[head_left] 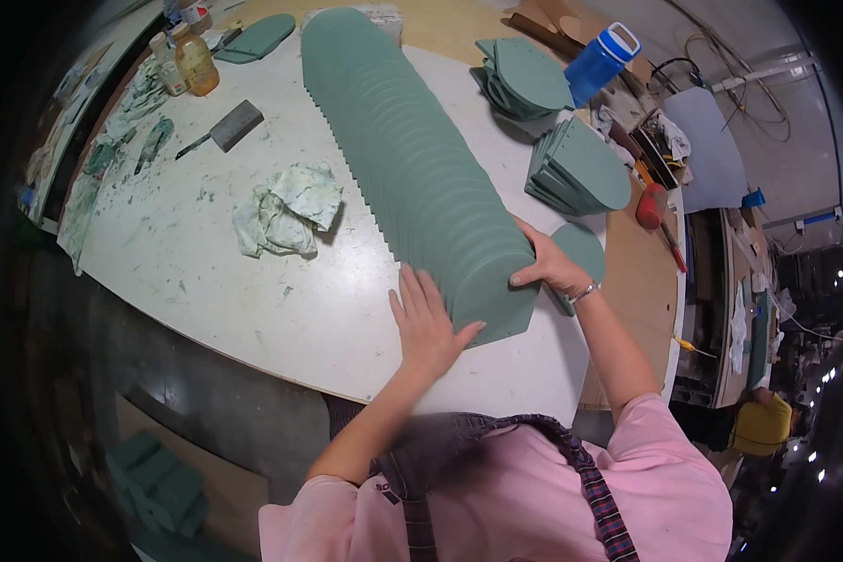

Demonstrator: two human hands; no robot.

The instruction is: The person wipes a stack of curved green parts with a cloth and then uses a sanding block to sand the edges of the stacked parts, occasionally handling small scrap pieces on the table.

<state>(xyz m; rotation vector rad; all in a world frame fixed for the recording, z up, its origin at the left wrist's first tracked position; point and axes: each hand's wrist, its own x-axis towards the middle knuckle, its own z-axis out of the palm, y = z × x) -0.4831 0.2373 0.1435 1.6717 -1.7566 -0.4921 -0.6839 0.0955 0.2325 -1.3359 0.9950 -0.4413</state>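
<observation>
A long row of overlapping green panels (412, 169), each with a rounded end, runs from the far middle of the table toward me. My left hand (426, 328) lies along the row's left side near its close end, fingers stretched out and thumb over the front panel's edge. On the opposite side, my right hand (553, 266) touches the front panel (487, 295), its thumb on the top face and the other fingers spread along the rounded edge. Both hands are open against the row. Beside my right hand lies another green panel (579, 251), partly hidden by it.
Two fanned stacks of green panels (532, 80) (585, 167) stand at the right, near a blue bottle (601, 64). A stained cloth (288, 211), a dark block (237, 125) and an amber bottle (195, 61) are at left. A red-headed mallet (652, 206) lies at the right edge.
</observation>
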